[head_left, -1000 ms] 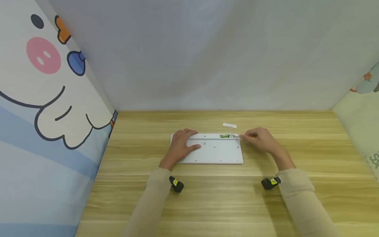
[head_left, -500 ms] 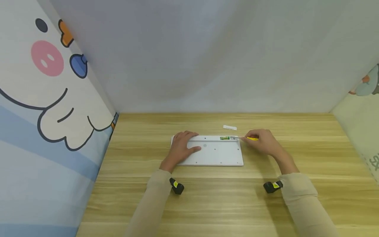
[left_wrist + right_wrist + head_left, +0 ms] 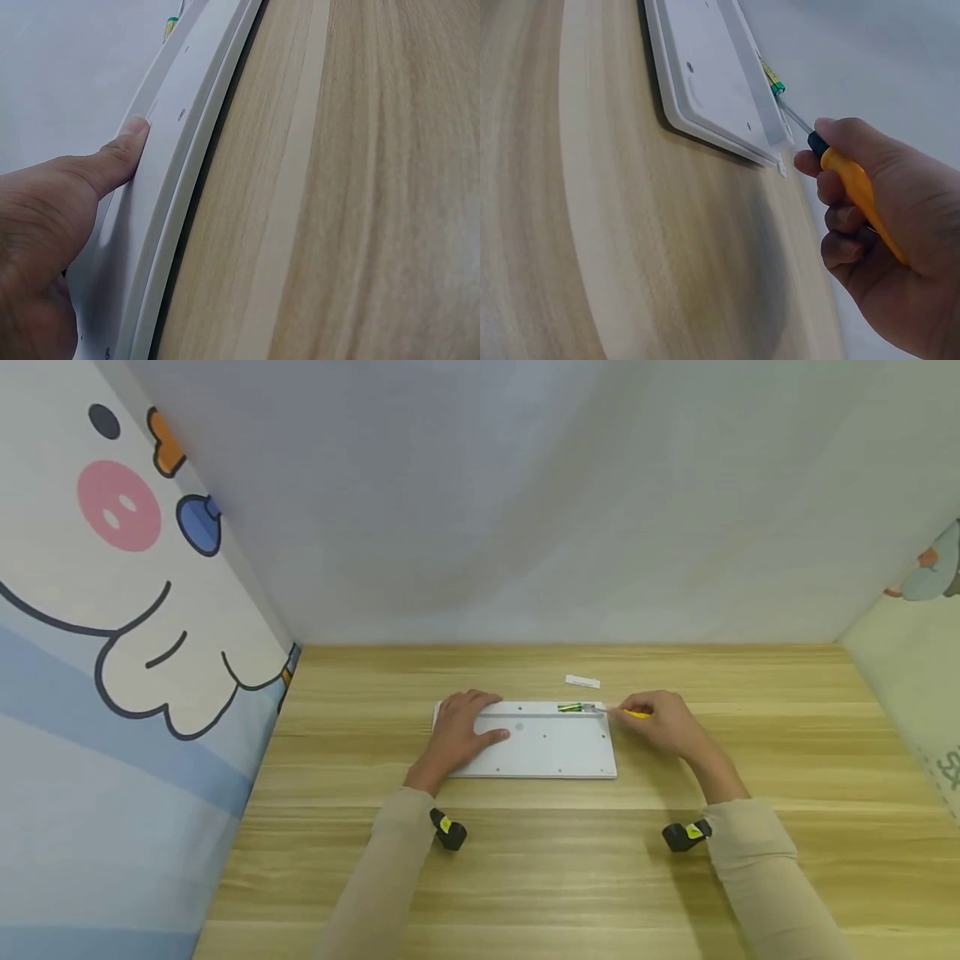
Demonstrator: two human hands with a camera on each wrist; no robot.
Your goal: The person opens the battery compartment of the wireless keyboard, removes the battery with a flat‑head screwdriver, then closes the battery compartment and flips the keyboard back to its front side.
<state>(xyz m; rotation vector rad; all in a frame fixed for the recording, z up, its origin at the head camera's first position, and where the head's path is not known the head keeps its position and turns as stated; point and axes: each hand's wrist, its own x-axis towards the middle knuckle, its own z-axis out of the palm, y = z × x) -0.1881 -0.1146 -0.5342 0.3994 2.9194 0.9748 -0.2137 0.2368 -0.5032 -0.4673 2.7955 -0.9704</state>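
A white keyboard [image 3: 555, 752] lies face down on the table, its battery slot along the far edge. My left hand [image 3: 457, 731] rests over its left end, thumb laid flat on the back, as the left wrist view also shows. In my right hand [image 3: 900, 202] is a screwdriver [image 3: 859, 187] with an orange-yellow handle, gripped with the thumb along it. Its metal shaft reaches into the slot's right part, the tip at the end of a green battery [image 3: 773, 81]. That battery's end shows above the slot's edge.
A small white cover strip [image 3: 582, 681] lies on the wooden table [image 3: 540, 877] just beyond the keyboard. A grey wall [image 3: 555, 527] rises behind the table, with a cartoon-printed panel [image 3: 150, 677] on the left and a pale green one [image 3: 915, 693] on the right.
The right hand has shifted slightly with the screwdriver, whose shaft stays at the slot. The battery looks a little more tilted. The left hand stays in place on the keyboard.
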